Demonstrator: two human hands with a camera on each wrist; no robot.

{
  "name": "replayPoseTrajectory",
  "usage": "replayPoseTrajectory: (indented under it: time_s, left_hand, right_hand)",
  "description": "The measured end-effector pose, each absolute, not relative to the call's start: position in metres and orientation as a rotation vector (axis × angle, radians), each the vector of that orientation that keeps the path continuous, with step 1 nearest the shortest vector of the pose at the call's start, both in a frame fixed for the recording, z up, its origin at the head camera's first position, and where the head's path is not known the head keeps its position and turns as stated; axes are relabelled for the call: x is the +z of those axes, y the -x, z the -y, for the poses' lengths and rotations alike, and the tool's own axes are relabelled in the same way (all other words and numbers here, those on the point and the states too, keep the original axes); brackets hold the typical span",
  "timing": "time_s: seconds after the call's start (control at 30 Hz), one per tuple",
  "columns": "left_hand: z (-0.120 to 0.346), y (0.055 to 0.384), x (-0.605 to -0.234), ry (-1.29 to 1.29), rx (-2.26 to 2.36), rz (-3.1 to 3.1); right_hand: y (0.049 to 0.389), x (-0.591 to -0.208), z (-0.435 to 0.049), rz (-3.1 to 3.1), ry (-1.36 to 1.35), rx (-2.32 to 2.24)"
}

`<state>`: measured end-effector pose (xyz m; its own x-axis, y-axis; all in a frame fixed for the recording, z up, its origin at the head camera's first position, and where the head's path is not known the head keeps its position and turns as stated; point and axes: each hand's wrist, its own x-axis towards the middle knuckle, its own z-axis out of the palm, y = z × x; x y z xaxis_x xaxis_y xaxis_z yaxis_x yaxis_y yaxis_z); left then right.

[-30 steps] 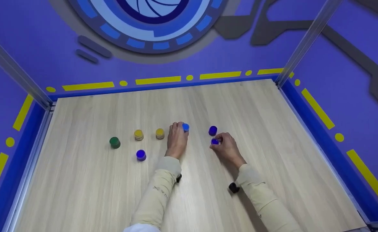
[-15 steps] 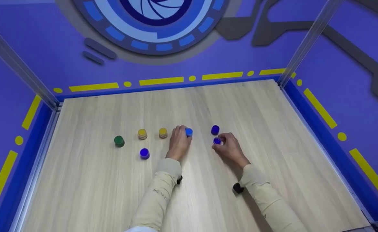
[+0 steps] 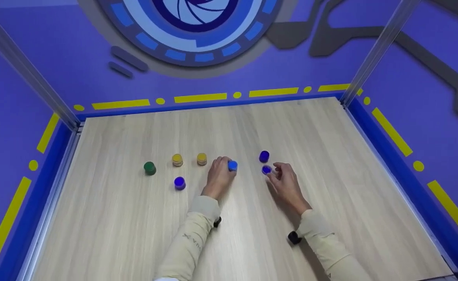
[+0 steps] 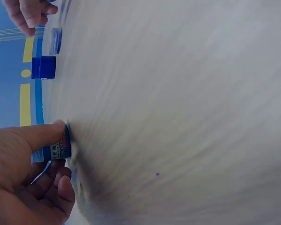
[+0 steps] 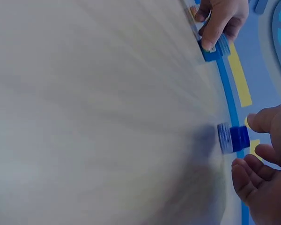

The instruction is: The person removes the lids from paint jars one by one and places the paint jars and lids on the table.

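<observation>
My left hand (image 3: 219, 177) grips a small light-blue jar (image 3: 232, 166) between thumb and fingers. A printed label shows on that jar (image 4: 57, 149) in the left wrist view. My right hand (image 3: 289, 186) is beside a low, clear-walled piece (image 3: 266, 169) with dark blue in it; a gap shows between thumb and fingers, and they hold nothing. Whether this piece is a shallow jar or a lid, I cannot tell. Just behind it stands a dark-blue jar (image 3: 264, 156). In the right wrist view the clear piece (image 5: 225, 138) overlaps the dark-blue jar (image 5: 241, 138).
To the left of my left hand stand two yellow-topped jars, one nearer (image 3: 202, 159) and one farther (image 3: 177, 160), a green jar (image 3: 149, 168) and a purple-blue jar (image 3: 179, 183). The wooden tabletop (image 3: 115, 234) is walled by blue panels (image 3: 197, 86) at the back and sides.
My right thumb and fingers have let go of the clear-walled piece and drawn back to the right. My left hand has brought the light-blue jar slightly nearer. The head view has shifted a little.
</observation>
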<state>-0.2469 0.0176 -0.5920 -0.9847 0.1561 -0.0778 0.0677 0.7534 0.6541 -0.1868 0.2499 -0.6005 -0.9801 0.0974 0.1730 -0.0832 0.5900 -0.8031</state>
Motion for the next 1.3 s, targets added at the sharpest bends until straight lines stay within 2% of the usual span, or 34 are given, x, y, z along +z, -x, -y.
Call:
replayPoseTrajectory:
  time_s: [0.43, 0.87, 1.3]
  left_hand:
    - [-0.008, 0.224, -0.595, -0.300, 1.110, -2.822]
    - [0.000, 0.205, -0.599, -0.426, 1.147, -2.867]
    - [0.012, 0.187, -0.602, -0.467, 1.164, -2.854]
  right_hand:
    - [0.162, -0.587, -0.221, 2.632, -0.250, 1.360]
    - [0.165, -0.587, -0.191, 2.694, -0.387, 1.378]
    - [0.165, -0.599, -0.164, 2.722, -0.414, 1.330]
